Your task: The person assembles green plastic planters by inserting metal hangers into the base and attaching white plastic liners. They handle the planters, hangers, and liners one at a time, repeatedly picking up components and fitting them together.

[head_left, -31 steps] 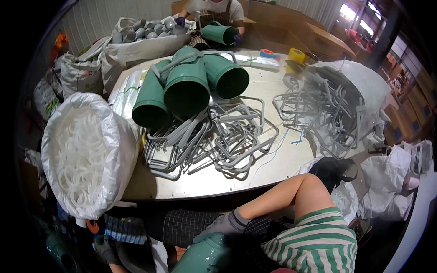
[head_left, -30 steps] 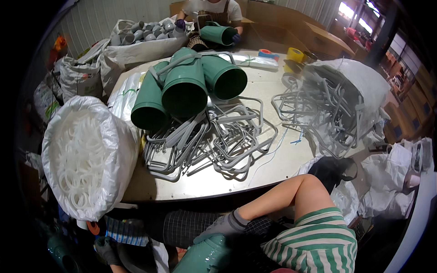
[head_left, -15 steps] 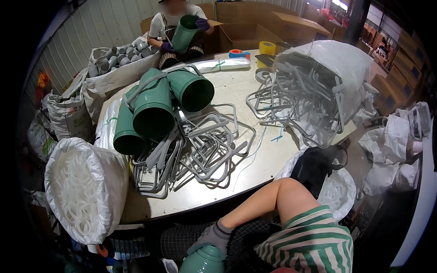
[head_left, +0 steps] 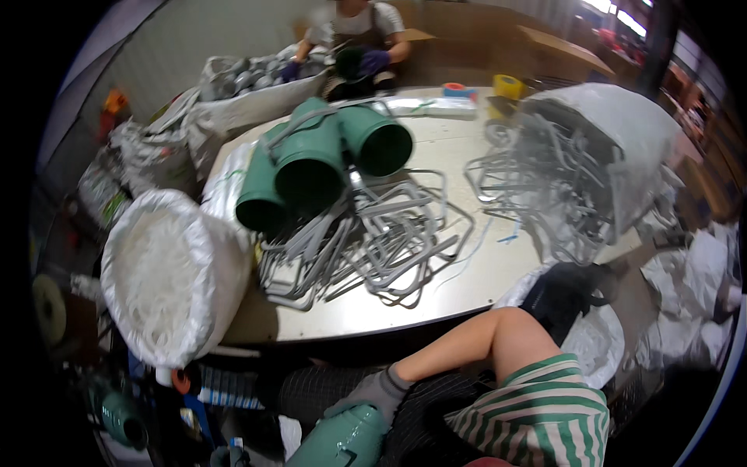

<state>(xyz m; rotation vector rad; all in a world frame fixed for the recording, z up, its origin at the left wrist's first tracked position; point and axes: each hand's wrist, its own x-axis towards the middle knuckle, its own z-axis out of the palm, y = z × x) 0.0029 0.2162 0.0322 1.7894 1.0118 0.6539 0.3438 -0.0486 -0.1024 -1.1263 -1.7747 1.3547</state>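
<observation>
Across the pale bench [head_left: 373,321], gray frames [head_left: 381,232] lie toward its near edge, presumably for easy reach. Below that edge, my right hand [head_left: 373,395] wraps over a green cylinder [head_left: 338,440], likely steadying it; my left hand [head_left: 228,456] barely shows, its grip I cannot tell.

- Three cylinders [head_left: 310,165] on the table [head_left: 475,272], left of centre
- Handles [head_left: 398,206] before them
- Bag [head_left: 227,288] of rings [head_left: 156,284] left of the table
- Sack [head_left: 650,144] of more handles on the table's right
- Person [head_left: 354,27] behind the table
- Another cylinder [head_left: 342,442] before the table, under the right grip [head_left: 369,395]
</observation>
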